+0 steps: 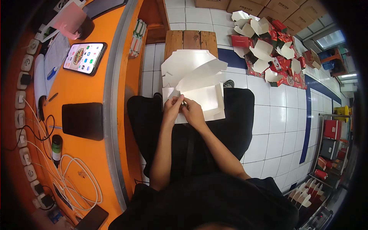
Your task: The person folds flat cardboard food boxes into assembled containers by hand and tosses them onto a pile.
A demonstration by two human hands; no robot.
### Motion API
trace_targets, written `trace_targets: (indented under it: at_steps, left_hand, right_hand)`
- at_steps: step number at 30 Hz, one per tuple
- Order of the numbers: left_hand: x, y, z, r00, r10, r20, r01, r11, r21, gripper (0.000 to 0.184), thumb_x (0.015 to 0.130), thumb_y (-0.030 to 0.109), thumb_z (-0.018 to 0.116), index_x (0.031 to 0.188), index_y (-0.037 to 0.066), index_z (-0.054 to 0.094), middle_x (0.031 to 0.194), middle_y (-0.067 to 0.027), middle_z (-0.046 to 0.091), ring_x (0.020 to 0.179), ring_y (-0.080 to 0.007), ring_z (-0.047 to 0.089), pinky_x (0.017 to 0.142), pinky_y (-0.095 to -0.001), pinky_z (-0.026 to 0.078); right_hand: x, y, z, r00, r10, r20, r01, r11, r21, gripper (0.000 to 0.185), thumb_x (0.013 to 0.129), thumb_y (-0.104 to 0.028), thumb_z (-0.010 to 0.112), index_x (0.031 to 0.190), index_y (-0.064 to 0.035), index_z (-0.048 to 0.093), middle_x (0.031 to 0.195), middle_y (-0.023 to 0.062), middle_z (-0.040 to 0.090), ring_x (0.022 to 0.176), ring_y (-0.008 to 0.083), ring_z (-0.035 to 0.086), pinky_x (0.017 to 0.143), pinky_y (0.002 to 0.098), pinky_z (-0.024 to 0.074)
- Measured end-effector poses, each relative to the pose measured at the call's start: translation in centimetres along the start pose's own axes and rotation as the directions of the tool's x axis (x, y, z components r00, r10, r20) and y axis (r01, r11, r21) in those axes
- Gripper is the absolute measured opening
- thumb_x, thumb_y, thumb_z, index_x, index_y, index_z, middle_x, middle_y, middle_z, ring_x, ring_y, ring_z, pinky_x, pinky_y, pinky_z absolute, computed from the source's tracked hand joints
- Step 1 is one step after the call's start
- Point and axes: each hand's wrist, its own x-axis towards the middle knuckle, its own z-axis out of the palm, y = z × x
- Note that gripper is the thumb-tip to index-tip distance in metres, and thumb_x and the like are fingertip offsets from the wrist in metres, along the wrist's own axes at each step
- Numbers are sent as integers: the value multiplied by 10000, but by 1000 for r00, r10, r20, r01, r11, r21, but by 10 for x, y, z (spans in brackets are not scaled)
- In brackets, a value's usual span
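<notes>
A white cardboard box (205, 99), partly folded with its flaps raised, rests over my lap and against a wooden bench (191, 39). Both hands meet at the box's near left part. My left hand (173, 108) has its fingers pinched on the cardboard near a corner. Right beside it, my right hand (193, 112) is closed with bent fingers at the same spot. A small dark thing shows between the hands, too small to make out. The wide lid panel (188, 63) stands open on the far side.
An orange table (82, 149) on the left holds a phone (84, 58), a black tablet-like case (82, 121), a dark bottle (56, 147) and white cables. Several red and white folded boxes (262, 50) lie heaped at the upper right. Brown cartons (283, 9) stand behind.
</notes>
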Motion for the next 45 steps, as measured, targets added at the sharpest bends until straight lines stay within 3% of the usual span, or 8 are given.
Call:
trace_targets:
  at_steps: [5, 10, 16, 20, 22, 28, 34, 45]
  left_hand:
    - [2, -1, -2, 979, 73, -189, -41, 985, 169, 418, 989, 426, 756, 891, 23, 700, 767, -10, 641, 655, -112, 604, 627, -282, 502]
    - [-25, 29, 14, 867, 384, -318, -107, 767, 632, 478, 940, 408, 788, 777, -26, 672, 695, -116, 672, 675, -237, 675, 648, -396, 517]
    - [-34, 50, 50, 647, 751, 132, -443, 229, 867, 163, 902, 117, 781, 892, 80, 623, 891, -100, 661, 818, -337, 677, 717, -491, 506]
    - [-23, 41, 81, 643, 741, 195, -550, 270, 790, 199, 904, 217, 789, 974, 71, 672, 919, -115, 710, 830, -339, 710, 737, -474, 534]
    - [-18, 39, 97, 945, 300, 130, -304, 657, 690, 333, 894, 331, 783, 1039, 39, 716, 946, -160, 767, 856, -342, 748, 781, -450, 570]
    - [28, 22, 106, 991, 76, 111, -132, 696, 706, 459, 911, 389, 758, 1029, -54, 742, 903, -198, 786, 787, -308, 775, 749, -414, 601]
    - [31, -1, 96, 996, -15, 93, 0, 988, 154, 276, 1021, 174, 657, 1017, -89, 739, 905, -152, 757, 762, -230, 773, 645, -342, 643]
    - [-8, 37, 68, 956, 272, 108, -292, 869, 400, 257, 1021, 192, 671, 1102, -45, 731, 976, -160, 729, 768, -258, 744, 692, -373, 604]
  right_hand:
    - [-2, -8, -37, 1000, -7, -30, 13, 981, 195, 551, 906, -197, 794, 1407, -33, 634, 949, 188, 753, 716, 272, 715, 708, 409, 567]
    - [42, 44, -130, 778, -23, -628, -159, 960, -232, 472, 959, -300, 731, 1308, 7, 652, 1024, 175, 688, 975, 334, 685, 891, 425, 536]
    - [78, 65, -134, 947, 249, -203, -211, 959, 191, 545, 981, -418, 707, 1298, 24, 673, 1138, 193, 743, 994, 310, 721, 892, 394, 546]
    - [80, 72, -126, 937, 241, -251, -219, 969, 112, 487, 967, -426, 704, 1201, 0, 721, 1023, 174, 772, 926, 326, 747, 822, 419, 560]
    - [83, 79, -118, 952, 218, -215, -215, 976, 37, 459, 958, -411, 710, 1152, 4, 732, 978, 187, 770, 894, 334, 749, 804, 432, 563]
    - [77, 58, -122, 974, 101, -201, -131, 981, -143, 340, 942, -322, 718, 978, 15, 748, 875, 203, 766, 804, 341, 755, 747, 441, 574]
    - [53, 25, -121, 977, 181, -116, -182, 983, 1, 252, 945, -247, 708, 918, 2, 737, 816, 188, 753, 777, 361, 753, 730, 430, 579]
    - [17, 1, -128, 992, 61, -114, -90, 958, -273, 340, 927, -242, 736, 1205, -56, 674, 1002, 236, 729, 975, 431, 722, 853, 528, 563]
